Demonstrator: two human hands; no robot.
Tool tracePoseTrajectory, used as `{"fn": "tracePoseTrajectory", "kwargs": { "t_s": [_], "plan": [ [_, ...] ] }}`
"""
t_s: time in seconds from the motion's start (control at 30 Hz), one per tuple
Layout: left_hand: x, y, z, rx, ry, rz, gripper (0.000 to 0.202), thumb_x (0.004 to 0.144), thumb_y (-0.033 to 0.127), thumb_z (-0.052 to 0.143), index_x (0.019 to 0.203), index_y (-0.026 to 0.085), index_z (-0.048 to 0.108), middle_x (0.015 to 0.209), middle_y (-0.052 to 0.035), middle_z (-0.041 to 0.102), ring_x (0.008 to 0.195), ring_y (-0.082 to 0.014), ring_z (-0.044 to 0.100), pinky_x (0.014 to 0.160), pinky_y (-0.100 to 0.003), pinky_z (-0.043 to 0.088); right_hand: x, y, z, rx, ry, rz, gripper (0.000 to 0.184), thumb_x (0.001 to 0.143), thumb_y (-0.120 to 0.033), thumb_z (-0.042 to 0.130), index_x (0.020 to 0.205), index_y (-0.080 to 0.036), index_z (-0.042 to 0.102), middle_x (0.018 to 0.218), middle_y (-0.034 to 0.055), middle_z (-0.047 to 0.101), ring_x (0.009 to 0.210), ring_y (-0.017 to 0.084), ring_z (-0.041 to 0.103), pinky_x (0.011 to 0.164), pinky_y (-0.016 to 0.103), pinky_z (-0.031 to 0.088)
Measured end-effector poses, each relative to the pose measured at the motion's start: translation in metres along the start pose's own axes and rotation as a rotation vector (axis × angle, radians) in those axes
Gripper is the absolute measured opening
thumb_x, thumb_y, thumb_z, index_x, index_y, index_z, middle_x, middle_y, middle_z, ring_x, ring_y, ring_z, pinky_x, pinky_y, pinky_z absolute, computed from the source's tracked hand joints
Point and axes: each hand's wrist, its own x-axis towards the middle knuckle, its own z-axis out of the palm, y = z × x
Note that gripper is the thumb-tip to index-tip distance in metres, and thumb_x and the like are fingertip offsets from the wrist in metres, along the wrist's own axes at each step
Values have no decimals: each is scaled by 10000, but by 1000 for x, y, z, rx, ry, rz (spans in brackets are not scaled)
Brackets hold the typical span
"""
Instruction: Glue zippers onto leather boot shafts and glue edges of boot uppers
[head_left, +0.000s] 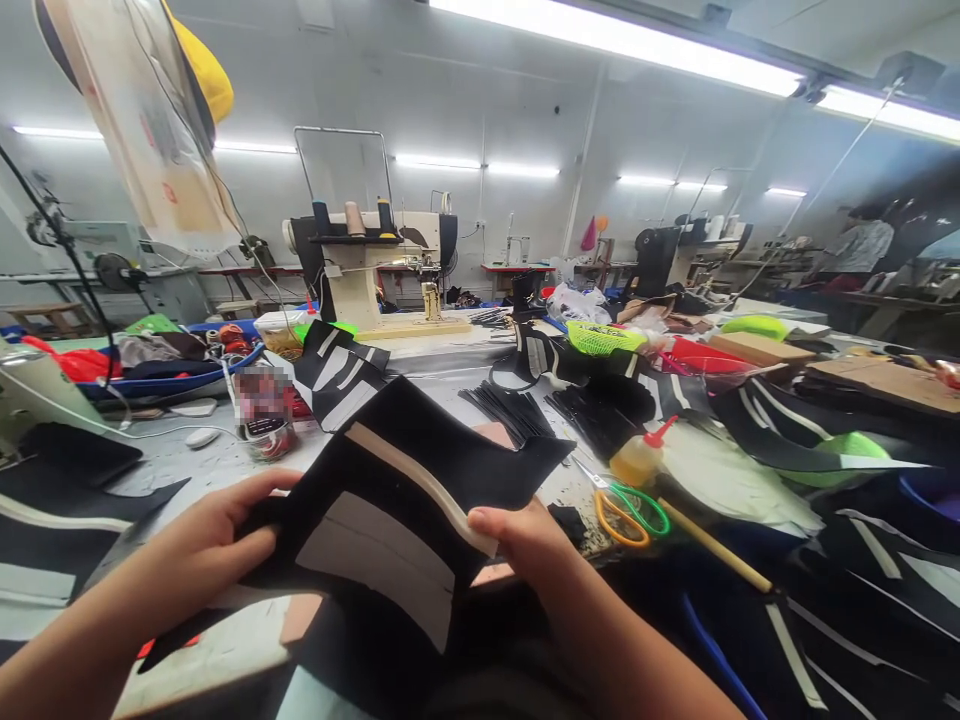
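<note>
Between my two hands a black fabric piece (pixel 420 450) is held up, tilted, above the front of the table. A narrow pale strip (pixel 409 470) curves along it, and a wider grey patch (pixel 382 560) lies below that strip. My left hand (pixel 240 530) grips the left edge, with its fingers closed on the fabric. At the lower right, my right hand (pixel 517 530) pinches the edge, its thumb pressed on the end of the pale strip. Fingers behind the fabric are hidden. Scissors (pixel 619 505) with orange and green handles lie to the right of my right hand.
A sewing machine (pixel 360 260) stands behind the table. Beside the scissors are a glue bottle (pixel 637 455) with a red tip and a wooden stick (pixel 712 545). Black strips (pixel 510 410) lie mid-table. More black pieces (pixel 341 375) and a tin (pixel 266 430) sit at the left.
</note>
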Motion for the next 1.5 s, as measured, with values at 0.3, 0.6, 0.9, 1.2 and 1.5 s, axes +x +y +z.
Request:
{"fn": "tracePoseTrajectory", "kwargs": {
  "t_s": [0.3, 0.6, 0.9, 1.2, 1.5],
  "plan": [
    [-9, 14, 6, 41, 5, 42, 304, 621, 276, 524, 908, 211, 604, 838, 35, 677, 794, -186, 606, 688, -227, 485, 6, 8, -12, -83, 64, 12, 237, 548, -213, 764, 751, -183, 647, 679, 6, 670, 924, 248, 604, 890, 435, 431],
    [-4, 12, 6, 219, 17, 59, 377, 637, 264, 472, 993, 192, 574, 913, 10, 666, 888, -212, 587, 763, -256, 461, 6, 16, -14, 101, 201, 128, 441, 487, -329, 790, 889, -219, 646, 798, -5, 695, 965, 249, 599, 931, 429, 416],
    [5, 19, 15, 494, 113, 116, 510, 609, 231, 406, 1095, 171, 550, 892, 1, 635, 773, -177, 573, 766, -281, 436, 12, 27, -8, -50, 168, 44, 383, 653, -412, 677, 951, -174, 645, 865, 51, 694, 1015, 273, 580, 958, 448, 392],
    [0, 31, 22, 536, 107, 155, 488, 625, 169, 412, 1087, 186, 568, 846, 28, 637, 695, -135, 567, 709, -230, 437, 23, 28, -16, -304, 231, -121, 446, 598, -356, 725, 995, -173, 640, 1043, 69, 659, 1039, 281, 562, 974, 467, 357],
    [-17, 41, 38, 626, 64, 268, 485, 658, 96, 406, 1082, 250, 583, 753, 32, 642, 725, -144, 592, 700, -215, 425, 22, 32, -42, -814, 289, -276, 367, 622, -341, 715, 965, -219, 671, 1065, 53, 651, 1094, 301, 521, 1006, 480, 315]
  ]
}}
